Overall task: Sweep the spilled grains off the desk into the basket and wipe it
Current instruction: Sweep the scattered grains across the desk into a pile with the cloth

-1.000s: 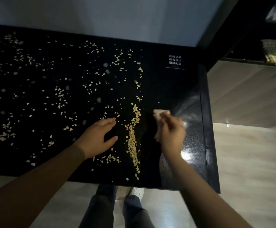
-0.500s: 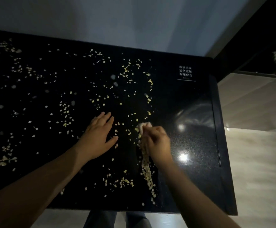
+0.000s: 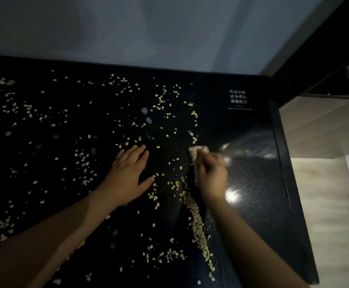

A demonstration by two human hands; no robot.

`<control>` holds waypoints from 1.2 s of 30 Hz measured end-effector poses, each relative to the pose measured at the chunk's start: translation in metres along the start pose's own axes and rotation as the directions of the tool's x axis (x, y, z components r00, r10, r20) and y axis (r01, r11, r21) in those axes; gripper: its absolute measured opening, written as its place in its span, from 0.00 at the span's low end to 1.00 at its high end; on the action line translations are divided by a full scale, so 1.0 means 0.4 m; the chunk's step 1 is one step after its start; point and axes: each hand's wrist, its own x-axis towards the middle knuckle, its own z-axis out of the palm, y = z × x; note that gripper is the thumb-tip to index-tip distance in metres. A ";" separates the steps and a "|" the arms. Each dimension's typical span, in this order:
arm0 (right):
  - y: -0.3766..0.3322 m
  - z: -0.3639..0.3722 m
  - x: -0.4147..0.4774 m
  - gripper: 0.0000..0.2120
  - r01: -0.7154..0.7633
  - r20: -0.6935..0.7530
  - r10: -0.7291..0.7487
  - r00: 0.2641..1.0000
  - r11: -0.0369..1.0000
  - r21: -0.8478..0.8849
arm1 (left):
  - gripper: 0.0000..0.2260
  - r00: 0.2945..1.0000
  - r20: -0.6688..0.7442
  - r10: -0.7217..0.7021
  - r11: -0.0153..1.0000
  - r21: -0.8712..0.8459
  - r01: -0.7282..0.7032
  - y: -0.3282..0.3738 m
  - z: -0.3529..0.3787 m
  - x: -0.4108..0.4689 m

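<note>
Below the printed label [image 3: 238,99], flat pale grains [image 3: 198,231] lie in a loose ridge toward the near edge, and the rest scatter thinly to the label's left. Sweeping seems the step in hand: the right hand [image 3: 211,175], fingers curled round a crumpled pale cloth [image 3: 197,151], sits at the ridge's head; the left hand [image 3: 128,177] rests flat, fingers straight, holding nothing. Next, gathering strays across the glossy black speckled surface [image 3: 252,204] calls for light strokes — flakes skitter.

Black speckled glossy desk [image 3: 252,183]; pale yellow grains [image 3: 198,227]; beige cloth [image 3: 196,151]; white-lettered label [image 3: 238,97].
</note>
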 end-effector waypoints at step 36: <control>-0.014 -0.084 0.253 0.11 0.092 -0.051 -0.086 0.995 0.989 0.114 | 0.39 0.972 -0.062 -0.226 0.972 0.054 0.229 0.075 0.017 0.038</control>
